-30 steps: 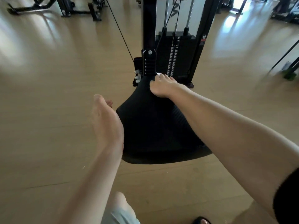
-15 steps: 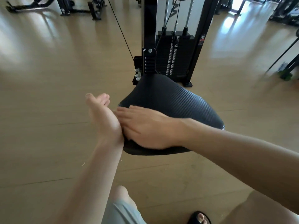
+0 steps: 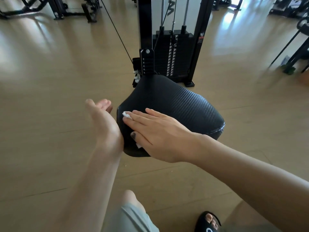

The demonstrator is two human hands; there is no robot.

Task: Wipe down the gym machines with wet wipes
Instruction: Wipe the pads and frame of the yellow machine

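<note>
A: At the far left, what stands on the tan gym floor (image 3: 41, 97)?

B: Black frames of other machines (image 3: 70, 7), near the top edge. Moving right, the left hand (image 3: 103, 124) is open, its fingers straight and relaxed and pointing away from the camera, holding nothing. The heel of that hand sits against the left edge of the black seat pad (image 3: 180, 106).

A: And the wipe?

B: A white wet wipe (image 3: 126, 114) lies on the pad's near left portion, pinned flat beneath the right hand (image 3: 155, 136). Only a corner shows past the fingertips, and another scrap beneath the thumb.

A: How is that right hand set?

B: Flat, fingers (image 3: 133, 119) straight and together, pressing down on the wipe rather than curling round it. Its forearm reaches in from the lower right.

A: Behind the pad?

B: The seat post (image 3: 147, 62) rises just behind the pad's narrow end, with the weight stack (image 3: 172, 54) in its black frame beyond. A cable (image 3: 117, 32) runs diagonally up to the left.

A: Farther right?

B: More equipment (image 3: 294, 52) at the right edge, and a foot in a black sandal (image 3: 209, 222) at the bottom.
</note>
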